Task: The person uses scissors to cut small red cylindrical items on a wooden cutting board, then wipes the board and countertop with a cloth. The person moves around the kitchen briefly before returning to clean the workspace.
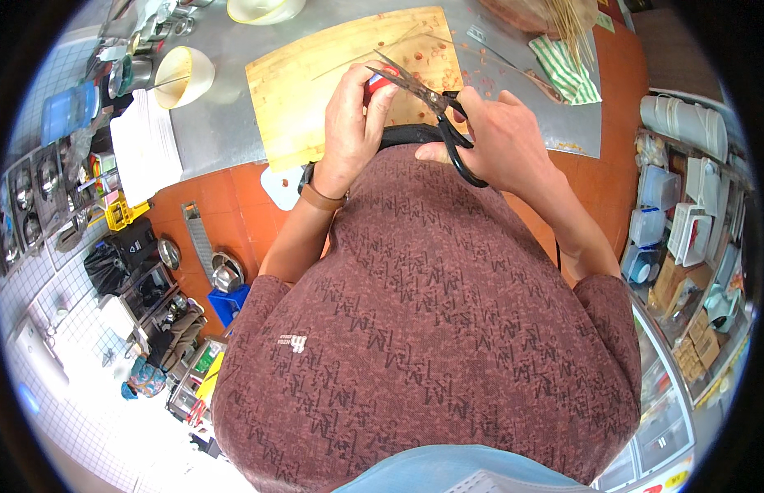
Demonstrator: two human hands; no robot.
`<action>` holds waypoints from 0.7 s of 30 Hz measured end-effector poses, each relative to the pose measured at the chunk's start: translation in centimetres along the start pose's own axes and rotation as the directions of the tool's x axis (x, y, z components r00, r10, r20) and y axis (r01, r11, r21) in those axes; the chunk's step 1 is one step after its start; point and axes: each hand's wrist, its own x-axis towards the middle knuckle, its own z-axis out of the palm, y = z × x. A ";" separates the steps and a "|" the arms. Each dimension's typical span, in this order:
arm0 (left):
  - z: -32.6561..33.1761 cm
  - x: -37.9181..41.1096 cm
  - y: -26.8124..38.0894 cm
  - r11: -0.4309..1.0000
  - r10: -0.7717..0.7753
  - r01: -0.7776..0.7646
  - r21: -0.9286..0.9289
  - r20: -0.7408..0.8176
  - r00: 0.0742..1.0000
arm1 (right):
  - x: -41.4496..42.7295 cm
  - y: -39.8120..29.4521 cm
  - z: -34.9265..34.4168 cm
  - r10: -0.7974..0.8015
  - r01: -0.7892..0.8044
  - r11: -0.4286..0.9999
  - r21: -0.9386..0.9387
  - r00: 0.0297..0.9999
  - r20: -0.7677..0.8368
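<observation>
My left hand (351, 126) pinches a small red packet (382, 79) with white and blue on it, partly hidden by the fingers. In my right hand (505, 138) is a pair of black-handled scissors (432, 101). Their blades are parted and point up and left, passing across the packet; whether they touch it I cannot tell. Below both hands lies a yellowish cutting board (296, 92), with small reddish round slices (447, 80) scattered on its right side. Thin wooden skewers (363, 58) rest across the board.
Bowls (185, 77) and a stack of white paper (145, 148) stand left on the metal table (228, 135). A striped green cloth (564, 71) and a bundle of skewers (570, 24) lie at right. Shelves with plastic containers (659, 185) line the right side. Another person (154, 370) is at lower left.
</observation>
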 end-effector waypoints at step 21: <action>-0.5 -0.3 1.9 0.994 0.024 -0.011 -0.111 0.113 0.993 | -1.5 1.1 -0.5 -0.101 0.093 0.993 -0.073 0.988 -0.113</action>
